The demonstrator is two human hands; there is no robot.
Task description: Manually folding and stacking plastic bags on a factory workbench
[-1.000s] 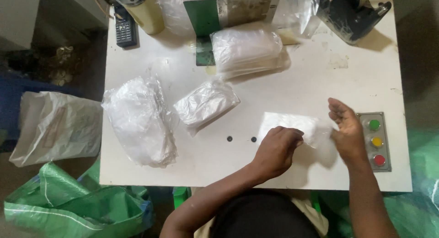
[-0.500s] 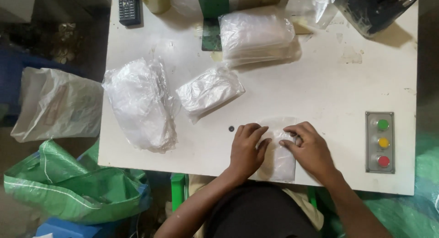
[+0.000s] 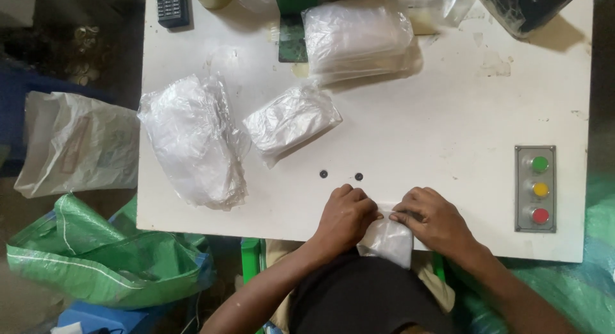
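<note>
White and a little stained, the work table (image 3: 448,116) fills most of the view from above, with a dark floor around it. Near the table's front edge, both hands press on a small white packet in thin clear plastic (image 3: 387,239). The packet lies half on the table and half over the edge, toward the person's body. The left hand (image 3: 346,217) has its fingers curled and close together on the left upper corner of the packet. The right hand (image 3: 435,220) has its fingers bent down and narrow on the right upper corner, pinching the film.

The packet seems light and soft, and the film looks smooth, so it may slip between the fingers. A hold at the two upper corners, where the plastic is folded, looks the safest; the middle would only crumple.

On the table further away lie a crumpled heap of clear bags (image 3: 192,141), a small wrapped bundle (image 3: 291,119) and a neat stack of flat bags (image 3: 355,39). To the right sits a grey panel with green, yellow and red buttons (image 3: 535,188). A dark phone (image 3: 172,4) lies at the far left corner. On the floor are a white sack (image 3: 77,145) and a green woven sack (image 3: 102,257).

What is inside the packet cannot be made out, and its top edge is covered by the fingers. The objects at the far edge of the table are cut off by the frame.
</note>
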